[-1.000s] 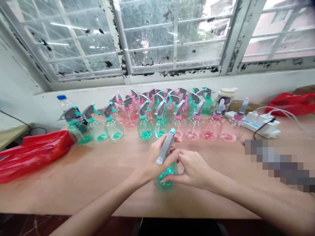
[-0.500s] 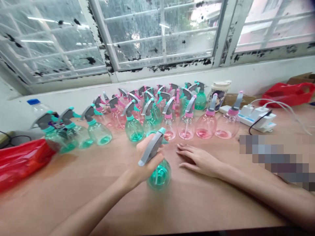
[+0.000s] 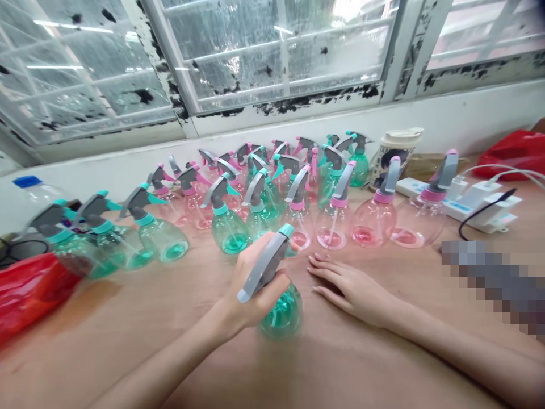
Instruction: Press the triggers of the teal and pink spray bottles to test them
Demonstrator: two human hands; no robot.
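Note:
My left hand is wrapped round the neck of a green spray bottle with a grey trigger head and a teal nozzle. Its round clear-green body shows below my fingers, at or close to the table top; some fingers are hidden behind the head. Palm down on the table, my right hand lies just right of that bottle, fingers stretched out and holding nothing. Beyond both hands stand several more spray bottles, among them a green one and a pink one.
A red plastic bag lies at the left, near a blue-capped clear bottle. At the back right are a lidded paper cup, a white power strip with plugs and cables, and another red bag. A window runs behind the table.
The view has shifted slightly, so the bottles at the sides appear farther out and a little larger. My left hand keeps its hold on the spray bottle; my right hand still lies flat.

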